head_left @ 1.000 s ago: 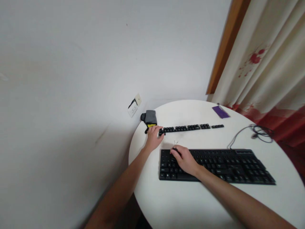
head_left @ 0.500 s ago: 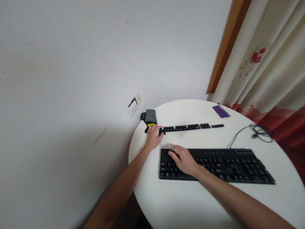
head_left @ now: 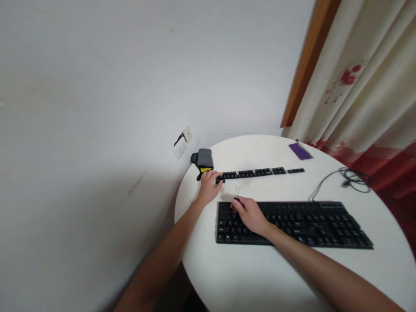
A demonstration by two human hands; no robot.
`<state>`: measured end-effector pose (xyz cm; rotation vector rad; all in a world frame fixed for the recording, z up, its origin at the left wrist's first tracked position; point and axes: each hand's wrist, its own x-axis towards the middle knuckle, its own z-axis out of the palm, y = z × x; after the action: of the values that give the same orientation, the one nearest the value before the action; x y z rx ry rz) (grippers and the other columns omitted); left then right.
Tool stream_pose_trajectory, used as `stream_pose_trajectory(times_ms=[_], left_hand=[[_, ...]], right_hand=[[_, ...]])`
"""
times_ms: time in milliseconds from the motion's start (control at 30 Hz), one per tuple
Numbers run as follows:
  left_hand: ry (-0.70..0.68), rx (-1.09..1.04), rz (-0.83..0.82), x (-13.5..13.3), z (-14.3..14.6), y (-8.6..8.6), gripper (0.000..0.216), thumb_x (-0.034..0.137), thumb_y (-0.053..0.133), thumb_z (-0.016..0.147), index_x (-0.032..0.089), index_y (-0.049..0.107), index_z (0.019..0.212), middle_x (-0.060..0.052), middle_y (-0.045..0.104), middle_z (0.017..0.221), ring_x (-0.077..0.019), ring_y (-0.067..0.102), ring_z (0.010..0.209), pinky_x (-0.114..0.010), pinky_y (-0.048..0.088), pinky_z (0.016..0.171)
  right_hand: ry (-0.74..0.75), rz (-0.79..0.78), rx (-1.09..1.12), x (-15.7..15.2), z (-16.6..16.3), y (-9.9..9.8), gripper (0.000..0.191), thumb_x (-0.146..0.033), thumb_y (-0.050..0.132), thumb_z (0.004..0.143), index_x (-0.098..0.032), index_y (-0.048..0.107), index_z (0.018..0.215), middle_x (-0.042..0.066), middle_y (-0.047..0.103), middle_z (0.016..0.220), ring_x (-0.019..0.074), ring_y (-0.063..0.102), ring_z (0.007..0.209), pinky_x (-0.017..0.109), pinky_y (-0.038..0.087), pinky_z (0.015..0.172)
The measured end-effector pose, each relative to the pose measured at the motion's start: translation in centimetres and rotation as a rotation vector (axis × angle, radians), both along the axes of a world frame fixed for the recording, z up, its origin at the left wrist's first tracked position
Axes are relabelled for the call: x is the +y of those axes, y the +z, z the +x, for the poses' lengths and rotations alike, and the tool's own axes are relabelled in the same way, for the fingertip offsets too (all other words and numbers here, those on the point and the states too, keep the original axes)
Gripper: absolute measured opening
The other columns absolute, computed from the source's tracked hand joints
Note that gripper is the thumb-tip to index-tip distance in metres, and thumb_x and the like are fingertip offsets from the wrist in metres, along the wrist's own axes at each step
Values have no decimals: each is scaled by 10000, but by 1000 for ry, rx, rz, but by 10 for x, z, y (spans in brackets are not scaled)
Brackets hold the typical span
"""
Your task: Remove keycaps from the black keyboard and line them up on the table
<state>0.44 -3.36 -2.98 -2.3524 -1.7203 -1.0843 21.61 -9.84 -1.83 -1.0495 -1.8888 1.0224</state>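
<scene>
My right hand (head_left: pixel 249 213) is closed on a keycap puller (head_left: pixel 237 194), whose two thin wire prongs stick up past my fingers. It is over the left part of a black keyboard (head_left: pixel 299 223), where several keys at the upper left look stripped of their caps. Farther back, my left hand (head_left: pixel 209 185) rests on the table with thumb and index finger apart. Between and beside those fingertips lies the left end of a row of loose black keycaps (head_left: pixel 246 173). Whether the fingers press on a keycap is too small to tell.
A grey pouch (head_left: pixel 205 158) with a yellow patch sits behind my left hand on the round white table (head_left: pixel 260 281). A purple packet (head_left: pixel 300 151) lies at the back right, and a coiled cable (head_left: pixel 354 178) runs to the keyboard. Wall sockets (head_left: pixel 180 147) are at the left.
My right hand has lifted and tilted slightly, so the puller's wire prongs now show upright above the keyboard's back edge. My left hand stays in place by the keycaps.
</scene>
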Motion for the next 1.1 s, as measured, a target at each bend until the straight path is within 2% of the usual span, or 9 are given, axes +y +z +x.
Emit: stream_pose_trajectory(times_ms=[100,200,367,467,600,767,900,1100], left_hand=[[-8,-9,-12,-2,3,2,228,181,587,856,224,648,1072,-54,617,1056,-232,524,1047,-409,416,955],[-48,-33,-17,-6,8,7,188,178,568,873,225,660,1031,-52,629,1035,-224,541,1036,-408,418,956],[-288,-39,-24,-20,24,18,198,237,485,952,217,657,1050,-61,672,1043,-205,569,1039,-403,417,975],[-445,-16,-47,-26,32,23,215,330,539,942,217,652,1086,-72,697,1062,-219,584,1038,-411,427,965],[-552,-40,-69,-27,37,24,296,428,630,882,224,656,1095,-86,712,1073,-235,611,1024,-419,448,940],[-584,-92,-67,-26,37,23,213,342,637,891,210,662,1057,-80,723,1024,-216,623,965,-406,474,902],[-525,-117,-67,-26,36,21,200,320,645,885,206,657,1050,-81,714,995,-218,616,960,-406,490,889],[-489,-48,-60,-26,35,21,181,296,586,920,217,638,1074,-85,696,1020,-233,598,1006,-423,487,919]], right_hand=[[-44,-121,126,8,0,-2,410,-443,427,966,-178,642,738,18,635,608,174,588,598,266,427,610],[-119,-166,272,13,2,-2,442,-517,442,942,-173,646,754,30,651,631,173,575,586,270,438,583],[-365,-207,511,16,6,2,478,-595,456,906,-164,648,829,63,674,712,188,580,619,292,475,600],[-398,-202,550,17,7,2,473,-594,455,906,-164,650,865,63,674,728,189,583,634,296,486,618],[-410,-166,515,16,7,2,477,-586,453,913,-159,659,855,55,672,719,180,575,625,290,482,620],[-385,-128,442,16,7,1,474,-563,473,915,-147,688,837,60,684,727,179,590,645,288,487,642],[-338,-154,432,17,4,-2,510,-589,455,915,-147,707,885,110,726,859,218,652,755,314,524,683],[-307,-184,398,16,3,-3,544,-612,446,910,-140,717,917,127,742,852,234,677,743,334,542,689]])
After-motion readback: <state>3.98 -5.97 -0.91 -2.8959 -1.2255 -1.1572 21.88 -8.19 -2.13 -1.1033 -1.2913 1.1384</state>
